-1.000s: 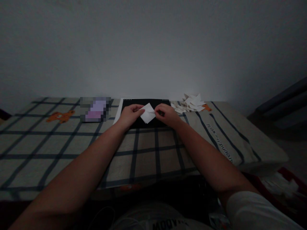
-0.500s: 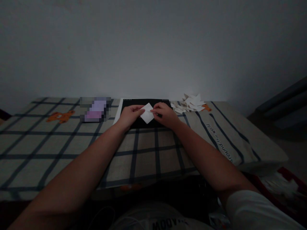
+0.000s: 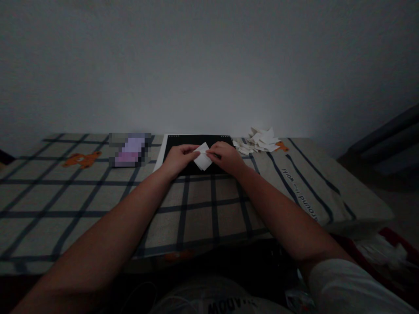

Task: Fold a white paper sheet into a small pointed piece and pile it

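A small white piece of folded paper [image 3: 203, 160] is held corner-up between both hands, above a black sheet or pad [image 3: 199, 140]. My left hand [image 3: 179, 159] pinches its left corner between thumb and fingers. On the right corner, my right hand [image 3: 226, 157] is closed in a pinch, fingertips meeting near the paper's middle. Some fingers are hidden behind the paper. To the right of the pad lies a heap of folded white paper pieces [image 3: 262, 140].
A checked tablecloth [image 3: 199, 218] covers the table, which stands against a plain wall [image 3: 203, 65]. A pixelated, phone-like purple object [image 3: 132, 149] lies at the left. White material [image 3: 384, 253] shows in a red container at the lower right.
The folded paper has tilted slightly and now looks narrower, with doubled lower edges showing. Both hands have shifted only a little and still grip it.
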A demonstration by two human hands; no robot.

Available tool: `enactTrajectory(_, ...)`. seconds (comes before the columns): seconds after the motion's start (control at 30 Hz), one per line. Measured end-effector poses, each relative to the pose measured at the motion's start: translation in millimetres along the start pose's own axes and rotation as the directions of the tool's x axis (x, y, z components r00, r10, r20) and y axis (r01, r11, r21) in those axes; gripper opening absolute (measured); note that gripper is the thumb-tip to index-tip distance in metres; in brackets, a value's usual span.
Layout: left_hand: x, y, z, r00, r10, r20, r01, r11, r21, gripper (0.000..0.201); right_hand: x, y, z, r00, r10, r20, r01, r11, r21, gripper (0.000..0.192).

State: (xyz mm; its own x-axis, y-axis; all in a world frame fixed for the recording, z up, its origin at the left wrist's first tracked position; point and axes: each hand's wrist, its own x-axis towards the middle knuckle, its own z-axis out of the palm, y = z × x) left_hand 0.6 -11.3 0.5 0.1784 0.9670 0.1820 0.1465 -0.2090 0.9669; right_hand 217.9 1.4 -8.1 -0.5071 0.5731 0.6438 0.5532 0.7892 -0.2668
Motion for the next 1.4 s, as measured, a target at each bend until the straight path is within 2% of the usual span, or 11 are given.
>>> enactTrajectory(0.3,-0.5,4.1,-0.9,0.998,0.054,0.032,-0.06,0.975,0.212,0.036,0.5,-6.9,-5.1,0.993,0.103,0.05,-0.101,0.993,-0.054,0.022)
enactTrajectory(0.57,-2.9,8.2,-0.2,0.998,0.062,0.017,-0.065,0.955,0.289,0.033,2.4,-13.5,-8.9,0.994,0.105,-0.017,-0.105,0.994,0.017,0.018)
enactTrajectory(0.67,-2.5,6.9,-0.4,0.999,0.044,0.002,-0.042,0.956,0.292,0.032,2.9,-13.3,-7.7,0.998,0.059,-0.024,-0.057,0.995,0.079,0.015)
enactTrajectory(0.8,-1.4,6.2,-1.7,0.999,0.047,0.01,-0.048,0.953,0.298,0.032,2.1,-10.5,-5.6,0.998,-0.043,0.046,0.038,0.994,0.106,0.014)
enactTrajectory(0.9,-1.3,5.0,-1.7,0.999,0.033,-0.01,-0.03,0.969,0.246,0.031,1.4,-9.8,-6.5,0.991,-0.109,0.079,0.103,0.991,0.084,0.017)
enactTrajectory(1.07,-1.6,1.7,1.0,0.997,-0.057,-0.042,0.06,0.994,0.086,0.032,1.8,-13.7,-9.5,0.982,-0.15,0.117,0.144,0.988,0.055,0.019)
enactTrajectory(1.17,-0.5,-0.5,1.3,0.997,-0.055,-0.054,0.06,0.993,0.099,0.031,2.5,-16.9,-9.6,0.979,-0.152,0.135,0.147,0.988,0.049,0.018)
enactTrajectory(1.27,0.9,-2.3,0.3,0.998,-0.02,-0.058,0.028,0.99,0.141,0.028,3.0,-17.0,-7.4,0.989,-0.107,0.103,0.103,0.994,0.043,0.017)
enactTrajectory(1.4,0.8,-1.6,-1.2,0.999,0.015,-0.038,-0.008,0.983,0.182,0.028,3.1,-12.6,-2.6,0.999,0.047,-0.009,-0.047,0.996,0.076,0.015)
